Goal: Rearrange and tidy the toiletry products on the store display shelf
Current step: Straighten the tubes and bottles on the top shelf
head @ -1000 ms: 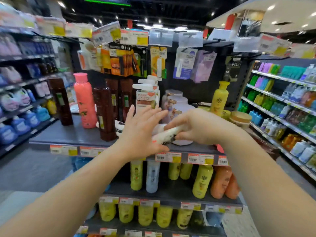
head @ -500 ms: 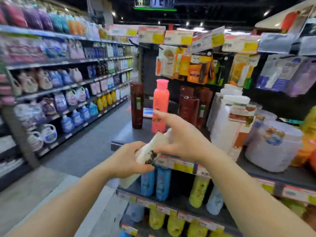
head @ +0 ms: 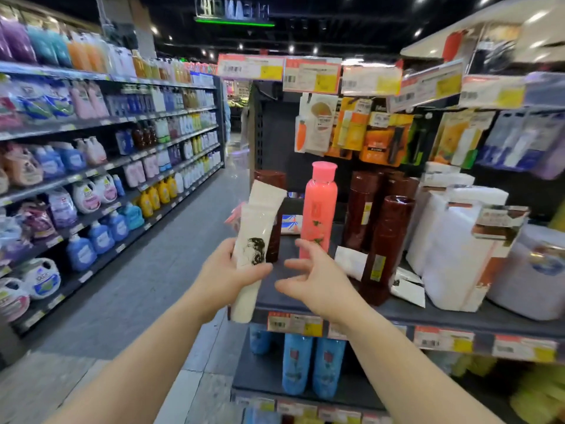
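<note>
My left hand (head: pixel 224 275) grips a pair of white tubes (head: pixel 256 237) wrapped in clear film, held upright at the left end of the dark display shelf (head: pixel 458 316). A dark drawing of a head shows on the front tube. My right hand (head: pixel 318 275) hovers just to the right of the tubes with fingers spread and loosely bent, holding nothing. Behind the hands a pink bottle (head: pixel 319 209) stands on the shelf. Dark brown bottles (head: pixel 382 246) stand to its right, and flat white packets (head: pixel 351 261) lie at their feet.
White pump bottles with labels (head: pixel 458 240) and a pale round tub (head: pixel 532 270) fill the shelf's right side. Hanging packs (head: pixel 367 133) sit above, blue bottles (head: pixel 312 359) on the shelf below. A long aisle shelf of detergent (head: pixel 91 194) runs along the left, with grey floor between.
My right hand has let go of the white tubes and drawn off to the right. My left hand has turned them upright. The view has swung a little further left.
</note>
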A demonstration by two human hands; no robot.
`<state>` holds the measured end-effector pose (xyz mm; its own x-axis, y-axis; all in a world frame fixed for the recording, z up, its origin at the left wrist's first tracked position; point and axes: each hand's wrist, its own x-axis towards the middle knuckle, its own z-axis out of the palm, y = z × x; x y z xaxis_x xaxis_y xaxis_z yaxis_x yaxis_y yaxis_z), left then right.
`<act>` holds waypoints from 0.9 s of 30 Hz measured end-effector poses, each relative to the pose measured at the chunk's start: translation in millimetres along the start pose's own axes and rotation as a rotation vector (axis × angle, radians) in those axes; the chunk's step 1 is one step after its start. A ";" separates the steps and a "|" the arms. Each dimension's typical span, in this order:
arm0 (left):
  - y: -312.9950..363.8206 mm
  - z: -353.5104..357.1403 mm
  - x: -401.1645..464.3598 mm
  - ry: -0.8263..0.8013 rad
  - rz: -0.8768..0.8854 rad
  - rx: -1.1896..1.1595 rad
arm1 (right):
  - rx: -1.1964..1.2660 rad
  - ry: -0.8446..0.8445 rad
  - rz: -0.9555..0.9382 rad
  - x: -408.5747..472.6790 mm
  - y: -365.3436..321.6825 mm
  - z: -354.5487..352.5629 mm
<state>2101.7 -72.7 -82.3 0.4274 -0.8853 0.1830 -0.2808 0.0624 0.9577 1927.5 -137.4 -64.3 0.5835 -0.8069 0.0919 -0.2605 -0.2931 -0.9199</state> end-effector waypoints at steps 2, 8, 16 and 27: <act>0.1 12.3 9.9 -0.019 0.029 -0.152 | -0.095 -0.058 -0.001 1.3 1.8 10.4; -6.4 47.3 27.5 -0.088 0.020 -0.218 | -0.126 0.111 -0.017 4.9 14.2 10.9; -29.6 42.8 45.8 -0.083 -0.097 -0.243 | -0.213 0.321 -0.009 15.4 36.3 -19.3; -29.4 35.9 57.1 -0.127 0.023 0.100 | -0.260 0.269 0.031 25.1 54.4 -17.4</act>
<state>2103.5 -141.6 -107.9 0.3090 -0.9359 0.1694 -0.3764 0.0432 0.9254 1914.6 -182.6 -105.4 0.3581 -0.9132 0.1944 -0.4814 -0.3590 -0.7997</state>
